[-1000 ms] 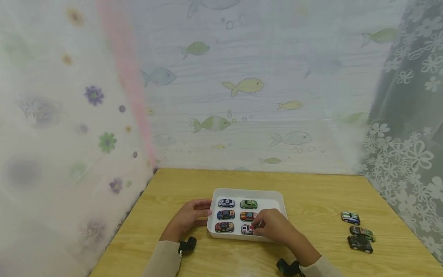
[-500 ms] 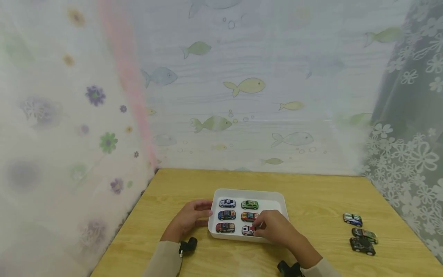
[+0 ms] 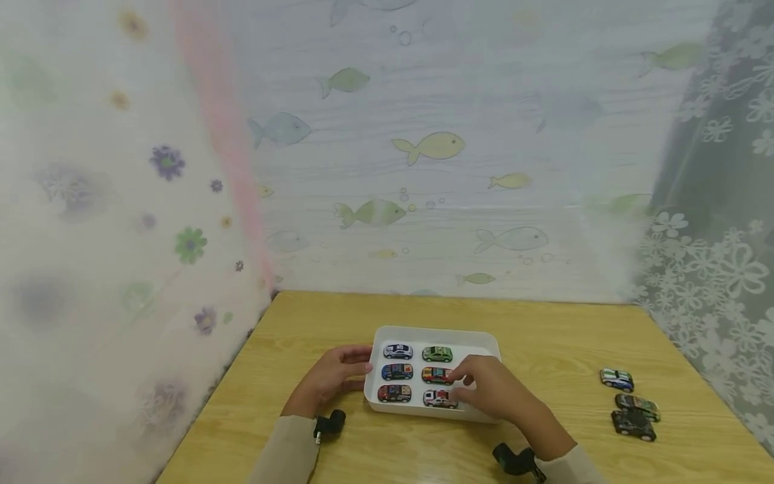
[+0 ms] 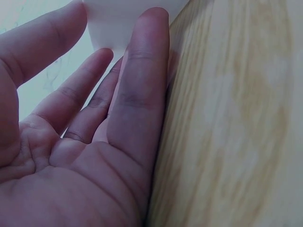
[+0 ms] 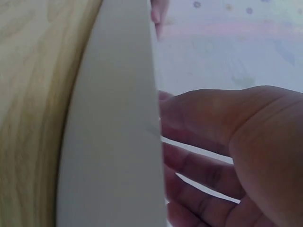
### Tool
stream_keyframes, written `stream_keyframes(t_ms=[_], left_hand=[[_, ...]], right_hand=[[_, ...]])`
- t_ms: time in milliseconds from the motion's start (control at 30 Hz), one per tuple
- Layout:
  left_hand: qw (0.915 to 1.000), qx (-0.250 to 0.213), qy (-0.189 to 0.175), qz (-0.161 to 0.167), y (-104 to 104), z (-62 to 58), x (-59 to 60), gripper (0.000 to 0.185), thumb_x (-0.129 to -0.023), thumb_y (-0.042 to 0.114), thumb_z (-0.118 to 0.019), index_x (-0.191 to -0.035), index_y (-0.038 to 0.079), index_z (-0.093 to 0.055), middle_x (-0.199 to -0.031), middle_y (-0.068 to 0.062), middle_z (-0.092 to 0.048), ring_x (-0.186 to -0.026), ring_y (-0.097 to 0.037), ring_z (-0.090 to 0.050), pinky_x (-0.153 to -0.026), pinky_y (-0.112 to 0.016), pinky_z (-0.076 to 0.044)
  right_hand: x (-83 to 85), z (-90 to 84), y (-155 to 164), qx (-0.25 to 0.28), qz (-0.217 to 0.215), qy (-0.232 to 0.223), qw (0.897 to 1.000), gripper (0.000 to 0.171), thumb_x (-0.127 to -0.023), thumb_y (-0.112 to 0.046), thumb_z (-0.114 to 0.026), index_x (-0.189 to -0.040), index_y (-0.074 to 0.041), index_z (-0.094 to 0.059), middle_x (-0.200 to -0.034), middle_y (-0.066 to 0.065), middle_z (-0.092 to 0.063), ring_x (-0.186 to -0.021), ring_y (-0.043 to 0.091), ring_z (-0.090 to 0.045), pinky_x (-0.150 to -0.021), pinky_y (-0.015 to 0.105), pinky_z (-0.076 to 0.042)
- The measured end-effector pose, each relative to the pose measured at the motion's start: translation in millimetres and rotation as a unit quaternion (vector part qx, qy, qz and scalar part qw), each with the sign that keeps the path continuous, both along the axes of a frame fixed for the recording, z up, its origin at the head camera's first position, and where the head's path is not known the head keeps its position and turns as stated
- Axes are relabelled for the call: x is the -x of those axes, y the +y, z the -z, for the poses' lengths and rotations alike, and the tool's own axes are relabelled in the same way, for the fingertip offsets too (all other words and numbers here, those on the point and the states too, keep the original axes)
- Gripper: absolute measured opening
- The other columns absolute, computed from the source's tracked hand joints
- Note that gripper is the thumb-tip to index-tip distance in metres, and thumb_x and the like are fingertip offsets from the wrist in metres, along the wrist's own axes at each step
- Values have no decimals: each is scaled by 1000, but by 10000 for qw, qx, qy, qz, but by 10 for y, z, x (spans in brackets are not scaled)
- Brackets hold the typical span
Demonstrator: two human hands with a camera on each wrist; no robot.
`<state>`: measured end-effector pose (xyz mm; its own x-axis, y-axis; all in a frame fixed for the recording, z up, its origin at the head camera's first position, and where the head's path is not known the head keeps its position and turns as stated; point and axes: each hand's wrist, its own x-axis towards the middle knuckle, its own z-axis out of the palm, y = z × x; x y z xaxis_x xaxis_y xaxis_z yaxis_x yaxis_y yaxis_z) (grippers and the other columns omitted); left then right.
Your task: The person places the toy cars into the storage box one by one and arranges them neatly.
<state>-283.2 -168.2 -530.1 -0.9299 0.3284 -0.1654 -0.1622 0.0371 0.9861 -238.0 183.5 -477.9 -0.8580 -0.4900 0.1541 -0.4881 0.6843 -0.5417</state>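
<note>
A white tray (image 3: 478,347) is set on a wooden table (image 3: 562,343), close to the near edge. Lots of bare table is seen on both sides of the tray and behind it. Six toy cars are lined up inside in two rows. The right part of the tray is covered by the right hand (image 3: 492,390). Three more toy cars (image 3: 630,406) are left on the table, well apart from the tray, near the right edge by a lace curtain (image 3: 713,269).

The left hand (image 3: 334,379) is laid flat against the tray's left wall. Its fingers (image 4: 137,85) are kept straight, with the tips touching the white wall, and nothing is held in it.

The right hand is held over the tray's right side, with loose, spread fingers (image 5: 199,165) just above the white floor. Its fingertips are just beside the white and red car (image 3: 439,399) in the near row. It cannot be told whether the car is touched. Nothing is seen gripped.
</note>
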Motion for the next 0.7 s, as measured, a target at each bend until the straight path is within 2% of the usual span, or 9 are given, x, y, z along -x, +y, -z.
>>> stream_keyframes(t_ms=[233, 367, 700], left_hand=[[10000, 3, -57, -41, 7, -10, 25, 55, -97, 13, -74, -146, 0, -55, -145, -19, -59, -121, -26, -66, -95, -45, -61], [10000, 17, 14, -25, 7, -8, 32, 55, -97, 13, -75, -146, -1, -55, -144, -19, -60, -120, -25, -66, -95, -45, -61], [10000, -27, 16, -13, 5, -13, 20, 53, -98, 11, -73, -145, -1, -55, -144, -19, -60, -120, -26, -66, -95, -45, -61]], right_hand=[[-16, -43, 210, -121, 432, 433, 9981, 28, -92, -23, -80, -117, -12, -77, -112, -2, -72, -103, 22, -68, -87, 41, -60], [-40, -67, 357, -142, 713, 609, 9955, 29, -92, -23, -81, -118, -12, -77, -116, -1, -71, -109, 26, -68, -93, 47, -59], [-65, -112, 730, -183, 940, 878, 9915, 26, -90, -20, -81, -115, -12, -78, -120, 5, -72, -112, 32, -69, -93, 53, -59]])
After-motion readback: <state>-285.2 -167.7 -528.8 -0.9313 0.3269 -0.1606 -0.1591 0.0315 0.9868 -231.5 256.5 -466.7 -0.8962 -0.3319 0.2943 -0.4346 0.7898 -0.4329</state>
